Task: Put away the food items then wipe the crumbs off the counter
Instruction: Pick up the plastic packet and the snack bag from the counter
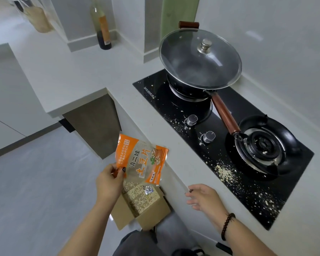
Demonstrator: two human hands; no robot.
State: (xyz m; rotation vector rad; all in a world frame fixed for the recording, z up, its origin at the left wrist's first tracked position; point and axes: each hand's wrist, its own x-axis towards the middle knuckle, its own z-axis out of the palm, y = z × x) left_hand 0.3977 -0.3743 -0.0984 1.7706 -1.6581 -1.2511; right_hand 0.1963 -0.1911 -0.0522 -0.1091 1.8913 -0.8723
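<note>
1. The left hand (110,179) pinches the lower left corner of the flat orange-and-clear plastic snack packet (141,159) between thumb and fingers, holding it just above the open brown cardboard box (142,215) on the floor beside the counter.
2. The box already holds clear bags of pale grain-like food (137,198).
3. The right hand (204,197) holds nothing, fingers loosely spread, hovering at the edge of the pale grey stone counter (155,126).
4. Pale crumbs (226,172) lie scattered over the black glass gas hob (220,145), so wiping is not yet begun.
5. Risk: a one-corner pinch lets the packet swing and catch a box flap, landing outside.
6. Both forearms reach forward and down, the left across the box.
</note>
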